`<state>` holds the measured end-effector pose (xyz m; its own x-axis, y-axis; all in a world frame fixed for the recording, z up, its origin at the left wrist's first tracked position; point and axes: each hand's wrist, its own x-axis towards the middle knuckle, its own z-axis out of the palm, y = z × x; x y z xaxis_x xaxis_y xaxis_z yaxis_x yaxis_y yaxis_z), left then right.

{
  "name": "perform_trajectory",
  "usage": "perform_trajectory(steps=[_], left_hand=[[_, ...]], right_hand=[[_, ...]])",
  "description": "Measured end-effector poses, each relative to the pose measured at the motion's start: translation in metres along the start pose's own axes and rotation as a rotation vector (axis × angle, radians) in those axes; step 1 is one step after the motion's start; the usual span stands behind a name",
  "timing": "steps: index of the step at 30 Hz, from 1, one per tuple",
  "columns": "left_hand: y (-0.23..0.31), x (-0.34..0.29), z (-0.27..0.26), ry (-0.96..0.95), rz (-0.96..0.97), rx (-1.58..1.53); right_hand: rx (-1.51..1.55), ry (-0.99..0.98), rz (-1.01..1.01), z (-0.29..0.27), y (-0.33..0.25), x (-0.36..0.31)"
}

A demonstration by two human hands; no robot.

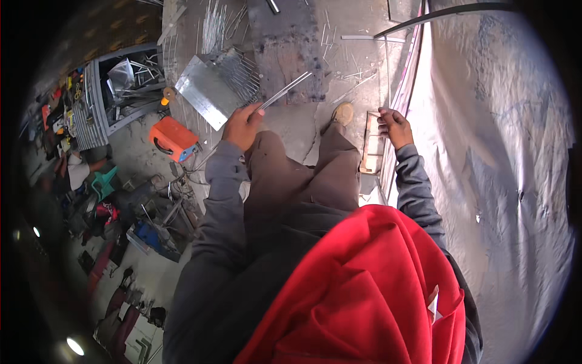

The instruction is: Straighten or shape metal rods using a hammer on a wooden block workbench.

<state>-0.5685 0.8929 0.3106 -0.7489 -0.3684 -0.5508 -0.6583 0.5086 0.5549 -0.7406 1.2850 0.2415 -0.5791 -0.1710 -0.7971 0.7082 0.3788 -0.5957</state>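
My left hand point(241, 128) is closed round a few thin metal rods point(286, 92), which point up and to the right over the floor. Just beyond that hand lies a shiny sheet-metal plate point(203, 88), beside a stack of ridged metal pieces point(237, 74). Off to the right, my right hand point(396, 128) is raised with thumb and fingers pinched together. A thin upright line point(388, 73) runs above its fingertips; whether the hand grips it, I cannot tell. Below the right hand is a narrow wooden-edged frame point(371, 145).
A dark steel plate point(288, 48) lies ahead, with loose rods point(212, 30) beside it. On the left stand an orange machine point(173, 138) and a metal bin point(100, 100) of scrap. A pale sheet point(479, 133) hangs along the right, under a curved dark bar point(448, 12).
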Motion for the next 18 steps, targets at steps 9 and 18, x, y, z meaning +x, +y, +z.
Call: perform_trajectory(steps=[9,18], left_hand=[[0.034,0.083,0.047,0.034,0.190,0.229],[-0.012,0.153,0.094,0.045,0.255,0.217]], right_hand=[[-0.013,-0.201,0.065,0.029,0.019,0.051],[0.418,0.218,-0.127,0.074,0.077,0.124]])
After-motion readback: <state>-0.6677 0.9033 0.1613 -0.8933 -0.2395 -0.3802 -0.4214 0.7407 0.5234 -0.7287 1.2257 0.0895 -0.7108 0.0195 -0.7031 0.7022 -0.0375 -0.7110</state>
